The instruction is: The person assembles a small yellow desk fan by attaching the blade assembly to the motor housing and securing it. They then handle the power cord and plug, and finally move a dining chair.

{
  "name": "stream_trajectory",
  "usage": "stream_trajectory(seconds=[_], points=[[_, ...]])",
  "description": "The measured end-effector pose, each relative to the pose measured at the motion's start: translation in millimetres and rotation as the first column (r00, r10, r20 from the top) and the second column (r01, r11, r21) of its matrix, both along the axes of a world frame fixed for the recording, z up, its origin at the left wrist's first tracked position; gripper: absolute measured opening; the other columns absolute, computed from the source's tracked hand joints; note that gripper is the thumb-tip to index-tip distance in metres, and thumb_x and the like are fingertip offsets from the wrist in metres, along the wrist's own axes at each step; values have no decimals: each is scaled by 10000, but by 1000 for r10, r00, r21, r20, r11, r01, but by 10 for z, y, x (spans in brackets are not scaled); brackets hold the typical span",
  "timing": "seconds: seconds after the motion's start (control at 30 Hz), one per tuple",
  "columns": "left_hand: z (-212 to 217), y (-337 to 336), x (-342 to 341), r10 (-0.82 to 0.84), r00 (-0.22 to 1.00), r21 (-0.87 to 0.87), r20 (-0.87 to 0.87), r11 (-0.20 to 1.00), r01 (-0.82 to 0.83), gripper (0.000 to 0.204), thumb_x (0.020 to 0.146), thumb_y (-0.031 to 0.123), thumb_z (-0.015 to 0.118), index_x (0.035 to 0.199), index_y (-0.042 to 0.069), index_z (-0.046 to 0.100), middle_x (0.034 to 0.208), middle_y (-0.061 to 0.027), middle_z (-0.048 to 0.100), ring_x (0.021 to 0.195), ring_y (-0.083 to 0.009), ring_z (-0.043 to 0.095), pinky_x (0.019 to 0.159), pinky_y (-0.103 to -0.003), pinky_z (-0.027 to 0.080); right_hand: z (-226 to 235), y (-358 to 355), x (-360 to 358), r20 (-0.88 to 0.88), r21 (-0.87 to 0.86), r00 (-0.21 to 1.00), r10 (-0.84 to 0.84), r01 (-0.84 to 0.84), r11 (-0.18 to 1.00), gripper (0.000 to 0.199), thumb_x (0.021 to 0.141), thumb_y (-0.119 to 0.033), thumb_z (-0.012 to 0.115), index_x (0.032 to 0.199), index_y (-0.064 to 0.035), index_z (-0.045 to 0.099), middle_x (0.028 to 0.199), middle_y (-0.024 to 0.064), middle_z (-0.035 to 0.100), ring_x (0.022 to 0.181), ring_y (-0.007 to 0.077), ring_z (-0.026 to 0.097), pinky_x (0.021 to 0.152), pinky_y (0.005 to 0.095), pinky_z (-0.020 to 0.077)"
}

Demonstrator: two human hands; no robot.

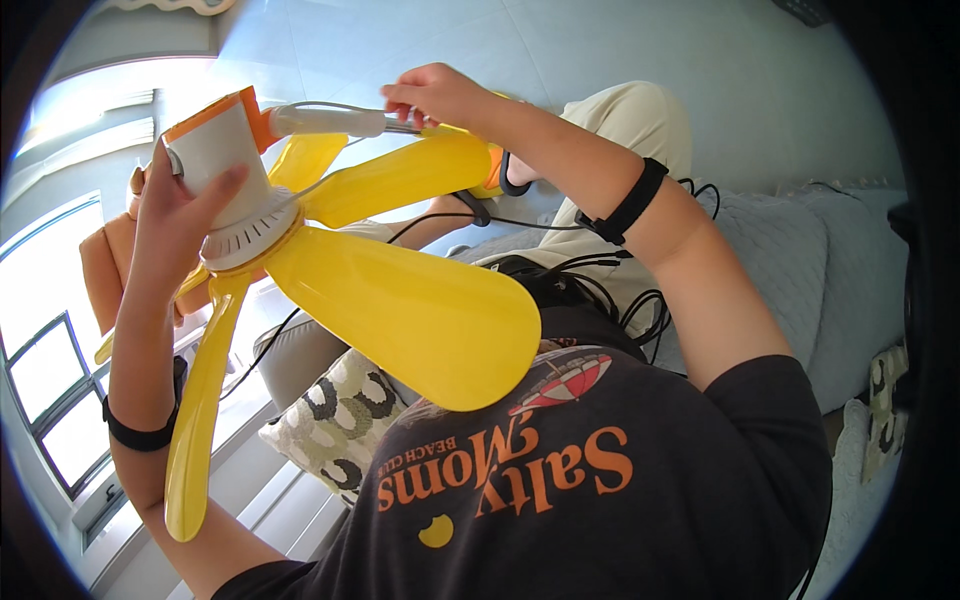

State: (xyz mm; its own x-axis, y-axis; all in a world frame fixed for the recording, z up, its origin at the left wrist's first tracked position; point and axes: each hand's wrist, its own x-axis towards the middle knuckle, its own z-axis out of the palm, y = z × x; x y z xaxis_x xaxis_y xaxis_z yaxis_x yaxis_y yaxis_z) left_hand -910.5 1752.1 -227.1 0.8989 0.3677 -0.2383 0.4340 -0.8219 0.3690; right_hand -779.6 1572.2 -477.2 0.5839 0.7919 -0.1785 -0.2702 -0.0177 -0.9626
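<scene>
An electric fan head is held up on the left, its white motor housing edged in orange. My left hand wraps around that housing, thumb across its front. Several broad yellow blades spread from the housing without a guard around them. From the orange joint a white neck tube runs right, ending at a short metal rod. Just above the rod, my right hand has its fingers curled together. A thin grey cord arcs along the tube toward those fingertips; what they pinch is hidden.
Black cables lie across my lap and run past the fan. A grey-covered bed or sofa is at the right. A patterned cushion lies below the blades, and windows stand at the far left.
</scene>
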Motion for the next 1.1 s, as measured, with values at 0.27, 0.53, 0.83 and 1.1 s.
stream_trajectory(seconds=[0.27,0.53,0.83,1.1], points=[[11,60,4,-11,1000,-27,3,1000,11,638,811,331,771,1293,69,444,1118,-148,618,1060,-274,649,898,-397,556,957,236,-140,-499,305,783,372,-242,921,360,996,-360,557,1020,-20,675,886,68,683,670,79,597,541,170,445],[202,171,64,-6,1000,-15,-9,1000,6,653,811,325,767,1311,55,445,1143,-154,616,1071,-272,638,910,-399,548,1177,320,-110,-687,322,664,294,-84,943,243,922,-264,696,991,-31,678,788,5,662,620,27,562,479,126,419],[306,190,71,-35,999,-95,36,995,39,645,815,315,760,1321,58,453,1161,-148,615,1087,-274,630,913,-395,537,1263,339,-79,968,195,127,-217,166,967,155,910,-260,656,912,-108,625,726,80,618,635,184,608,596,289,504],[315,169,58,-79,997,-78,27,994,81,672,817,325,768,1345,69,439,1168,-144,614,1094,-290,629,919,-418,540,1196,242,-160,307,93,952,-3,-26,995,408,879,-445,677,950,-44,652,784,85,682,652,160,651,592,262,506]])
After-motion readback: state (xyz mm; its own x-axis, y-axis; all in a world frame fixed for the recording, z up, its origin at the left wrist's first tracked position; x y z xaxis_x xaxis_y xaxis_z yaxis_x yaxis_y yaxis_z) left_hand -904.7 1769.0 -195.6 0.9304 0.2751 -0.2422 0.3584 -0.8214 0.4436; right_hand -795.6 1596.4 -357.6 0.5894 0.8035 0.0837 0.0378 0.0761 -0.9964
